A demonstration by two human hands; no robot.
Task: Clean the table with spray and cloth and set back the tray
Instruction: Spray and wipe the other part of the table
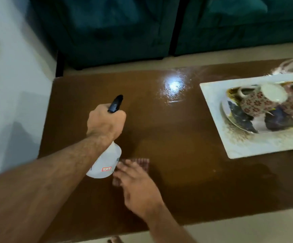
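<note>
My left hand (105, 122) grips the neck of a white spray bottle (106, 161) with a black nozzle, held above the left half of the brown wooden table (186, 137). My right hand (135, 183) lies flat with fingers spread on a reddish striped cloth (143, 163) near the table's front edge, just right of the bottle. The white rectangular tray (215, 102) sits at the table's right end and carries two patterned mugs (258, 104) on plates.
A dark teal sofa (115, 28) stands just behind the table. A pale wall or cabinet side (7, 85) runs along the left. A bright light glare (174, 85) shines on the tabletop's far middle. Beige floor shows in front and behind.
</note>
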